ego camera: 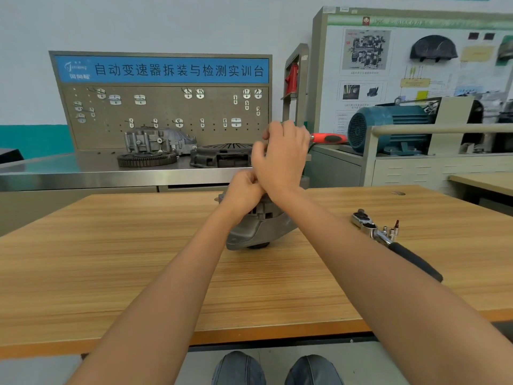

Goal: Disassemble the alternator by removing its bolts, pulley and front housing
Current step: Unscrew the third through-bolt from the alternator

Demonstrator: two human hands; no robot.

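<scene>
Alternator [258, 223] stood on wooden tabletop [138, 245], mid-frame. Left hand [244, 190] curled on its top; right hand [283, 157] raised above, fingers curled, contents hidden. Ratchet [388, 237] laid aside right. Advice: body braced firmly, loosened bolt spun out straight.

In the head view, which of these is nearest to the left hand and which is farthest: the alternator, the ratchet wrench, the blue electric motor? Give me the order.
Counted from the left hand:
1. alternator, directly under the hand, on the wooden table.
2. ratchet wrench, lying on the table to the right.
3. blue electric motor, far right, on the bench behind the table.
</scene>
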